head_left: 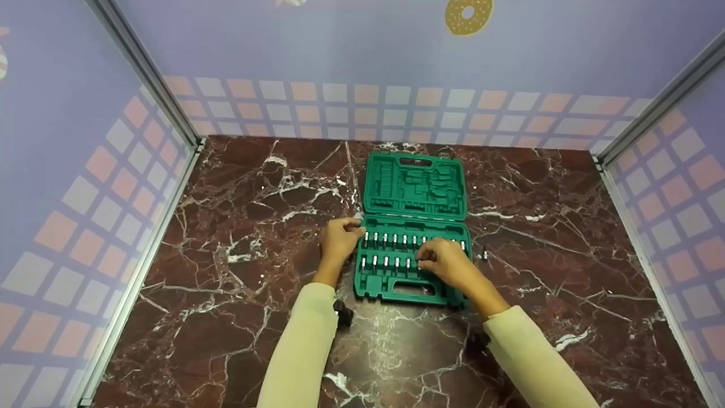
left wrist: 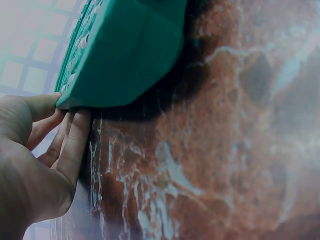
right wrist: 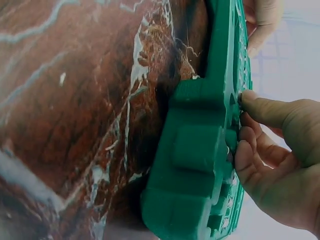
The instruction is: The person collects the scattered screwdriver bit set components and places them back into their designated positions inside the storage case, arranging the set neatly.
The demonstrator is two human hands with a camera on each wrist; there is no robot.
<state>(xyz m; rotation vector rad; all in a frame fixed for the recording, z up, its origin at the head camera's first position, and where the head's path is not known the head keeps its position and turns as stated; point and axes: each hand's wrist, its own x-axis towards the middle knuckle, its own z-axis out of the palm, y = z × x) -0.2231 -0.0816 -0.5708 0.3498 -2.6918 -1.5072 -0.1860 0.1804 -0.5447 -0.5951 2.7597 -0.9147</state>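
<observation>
An open green socket-bit case (head_left: 416,288) lies on the marbled table, with two rows of small silver bit sockets (head_left: 386,262) in its lower half. My left hand (head_left: 338,241) holds the case's left edge, and in the left wrist view the fingers (left wrist: 75,142) meet its rim and side. Over the lower row, my right hand (head_left: 447,262) pinches a small bit socket (head_left: 419,265) seated in the case, mostly hidden by the fingertips. The right wrist view shows the thumb (right wrist: 270,111) and curled fingers at the case's top face.
One loose bit socket (head_left: 485,254) stands on the table just right of the case. The moulded lid (head_left: 416,184) leans back behind the tray. Patterned panels (head_left: 396,107) wall the table at the back and both sides.
</observation>
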